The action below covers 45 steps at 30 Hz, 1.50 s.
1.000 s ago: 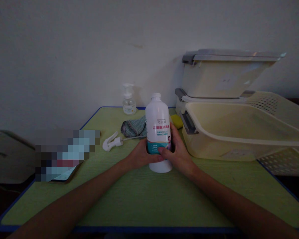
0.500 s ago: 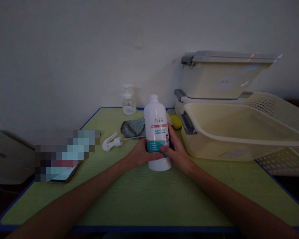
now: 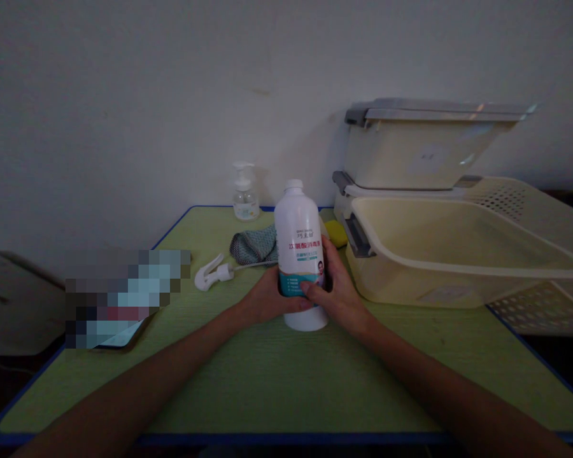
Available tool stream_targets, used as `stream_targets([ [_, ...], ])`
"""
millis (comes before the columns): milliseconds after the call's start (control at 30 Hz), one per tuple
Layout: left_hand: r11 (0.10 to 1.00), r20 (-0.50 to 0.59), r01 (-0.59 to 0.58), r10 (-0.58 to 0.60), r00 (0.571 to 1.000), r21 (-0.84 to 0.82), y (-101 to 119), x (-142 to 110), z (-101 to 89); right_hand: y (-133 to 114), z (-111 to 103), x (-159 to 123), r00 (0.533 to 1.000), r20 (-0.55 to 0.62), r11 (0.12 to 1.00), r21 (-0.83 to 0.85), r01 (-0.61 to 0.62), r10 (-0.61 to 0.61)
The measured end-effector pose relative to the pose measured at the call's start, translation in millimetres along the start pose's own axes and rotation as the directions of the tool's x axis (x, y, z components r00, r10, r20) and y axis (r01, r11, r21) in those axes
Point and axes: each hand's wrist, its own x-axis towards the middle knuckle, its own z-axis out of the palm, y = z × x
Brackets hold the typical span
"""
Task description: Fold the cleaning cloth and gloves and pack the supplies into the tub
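Observation:
A white bottle (image 3: 296, 222) with a white cap and a teal-and-white label stands upright in front of me, its label facing me. My left hand (image 3: 272, 296) is wrapped round its lower left side, thumb across the front. From the other side my right hand (image 3: 339, 289) grips it, the thumb lying over the label. Most fingers of both hands are hidden behind the bottle. To the left lies a white trigger spray head (image 3: 214, 272), its tube running behind the bottle. A grey-blue checked cloth (image 3: 253, 246) is bunched up just behind.
A clear pump bottle (image 3: 246, 200) stands by the wall. Something yellow (image 3: 335, 234) sits behind my right hand. An open cream bin (image 3: 420, 289) and lidded boxes (image 3: 410, 152) occupy the right. A pixelated flat device (image 3: 124, 334) lies on the green table (image 3: 286, 388) at left.
My right thumb has shifted slightly left across the label. The bottle stays in both hands at nearly the same spot; the view has moved a little.

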Motion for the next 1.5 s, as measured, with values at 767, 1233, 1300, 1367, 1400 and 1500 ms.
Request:
stream_targets([
  [767, 0.998, 0.002, 0.056, -0.056, 0.998, -0.032, 1.6, 1.1, -1.9, 1.6, -8.2, 1.9, 0.996, 0.09, 1.0, 0.015, 0.014, -0.015],
  [1233, 0.998, -0.026, 0.056, -0.057, 0.998, -0.034, 0.0, 2.4, -1.2, 0.8, -6.1, 3.9, 0.997, 0.075, 1.0, 0.028, -0.004, 0.002],
  [1300, 0.997, -0.035, 0.058, -0.06, 0.998, -0.045, -0.6, 2.5, -1.7, 2.3, -9.2, 4.0, 0.994, 0.113, 0.999, 0.032, -0.001, -0.002],
  [1367, 0.997, -0.039, 0.063, -0.065, 0.997, -0.052, -0.9, 2.6, -2.0, 4.2, -12.3, 3.9, 0.989, 0.145, 1.0, 0.031, -0.001, -0.003],
  [1400, 0.997, -0.04, 0.064, -0.066, 0.997, -0.054, -0.7, 2.6, -1.9, 5.2, -13.5, 3.8, 0.988, 0.153, 0.999, 0.035, -0.001, -0.004],
  [1500, 0.996, -0.034, 0.065, -0.067, 0.997, -0.053, 0.3, 2.6, -1.5, 7.3, -14.6, 2.9, 0.988, 0.151, 0.999, 0.051, 0.01, -0.017],
])
